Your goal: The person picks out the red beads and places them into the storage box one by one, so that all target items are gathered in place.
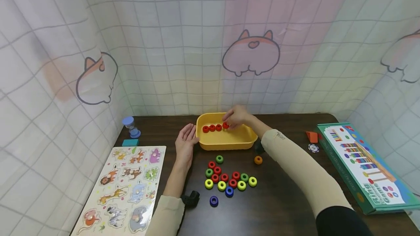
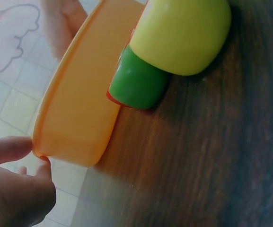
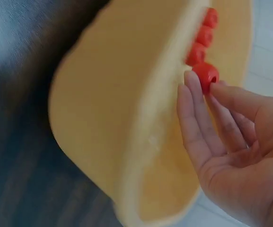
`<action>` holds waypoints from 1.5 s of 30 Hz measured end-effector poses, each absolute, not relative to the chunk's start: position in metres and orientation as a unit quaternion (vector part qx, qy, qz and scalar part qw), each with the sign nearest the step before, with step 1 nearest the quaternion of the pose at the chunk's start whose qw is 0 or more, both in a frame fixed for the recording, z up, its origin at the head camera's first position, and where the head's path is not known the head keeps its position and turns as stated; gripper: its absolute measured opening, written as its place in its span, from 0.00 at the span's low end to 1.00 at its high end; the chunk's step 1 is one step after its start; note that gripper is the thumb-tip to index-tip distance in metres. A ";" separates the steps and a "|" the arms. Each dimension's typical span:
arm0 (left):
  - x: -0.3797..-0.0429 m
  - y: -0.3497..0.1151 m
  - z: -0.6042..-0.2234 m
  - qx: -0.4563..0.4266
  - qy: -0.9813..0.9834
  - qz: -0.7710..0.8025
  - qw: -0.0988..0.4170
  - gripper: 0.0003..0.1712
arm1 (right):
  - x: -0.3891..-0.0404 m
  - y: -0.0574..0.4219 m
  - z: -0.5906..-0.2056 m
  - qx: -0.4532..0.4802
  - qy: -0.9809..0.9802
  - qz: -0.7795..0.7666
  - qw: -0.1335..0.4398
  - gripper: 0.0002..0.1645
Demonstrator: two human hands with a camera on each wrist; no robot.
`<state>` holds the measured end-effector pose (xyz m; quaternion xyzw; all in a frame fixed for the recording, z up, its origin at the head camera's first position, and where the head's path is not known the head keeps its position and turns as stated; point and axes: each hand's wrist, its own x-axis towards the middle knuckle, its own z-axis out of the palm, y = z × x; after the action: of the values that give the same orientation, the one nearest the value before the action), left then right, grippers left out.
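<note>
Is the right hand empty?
No, the right wrist view shows the right hand pinching a red ring between thumb and fingers.

Dark table (image 1: 275, 203) carries yellow tray (image 1: 226, 144); loose beads (image 1: 224, 180); animal puzzle (image 1: 123, 193); box (image 1: 367, 166).

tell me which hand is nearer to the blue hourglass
Left. The left hand is right of the blue hourglass, holding the yellow plastic tray; the right hand is farther right, over that tray.

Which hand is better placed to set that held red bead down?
Probably the right hand: it pinches the red bead over the yellow tray, while the left hand pinches that tray's edge.
</note>
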<state>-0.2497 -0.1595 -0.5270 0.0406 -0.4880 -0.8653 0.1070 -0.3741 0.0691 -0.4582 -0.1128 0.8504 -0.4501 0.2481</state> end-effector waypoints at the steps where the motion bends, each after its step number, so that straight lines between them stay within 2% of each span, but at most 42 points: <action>1: -0.250 -0.159 -0.528 0.041 -0.488 -0.865 0.108 0.37 | -0.374 0.069 -0.464 -0.104 0.856 -0.445 0.242 0.18; 6: -0.251 -0.156 -0.529 0.041 -0.497 -0.860 0.110 0.37 | -0.372 0.067 -0.477 -0.092 0.865 -0.436 0.232 0.20; 12: -0.250 -0.156 -0.526 0.040 -0.497 -0.860 0.111 0.37 | -0.361 0.072 -0.463 -0.131 0.868 -0.429 0.211 0.22; 22: -0.248 -0.159 -0.526 0.051 -0.498 -0.860 0.102 0.38 | -0.322 0.074 -0.414 -0.225 0.867 -0.404 0.187 0.09; 26: -0.248 -0.158 -0.525 0.048 -0.503 -0.857 0.099 0.38 | -0.297 0.075 -0.405 -0.287 0.851 -0.393 0.199 0.09; 35: -0.249 -0.160 -0.525 0.044 -0.502 -0.859 0.096 0.40 | -0.243 0.088 -0.432 -0.364 0.815 -0.364 0.266 0.09; 45: -0.248 -0.160 -0.527 0.046 -0.490 -0.865 0.094 0.39 | -0.224 0.105 -0.470 -0.350 0.834 -0.304 0.299 0.10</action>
<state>-0.2480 -0.1599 -0.5266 0.0458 -0.4903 -0.8653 0.0935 -0.2243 0.1050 -0.4701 -0.3503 0.8338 -0.3040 0.2992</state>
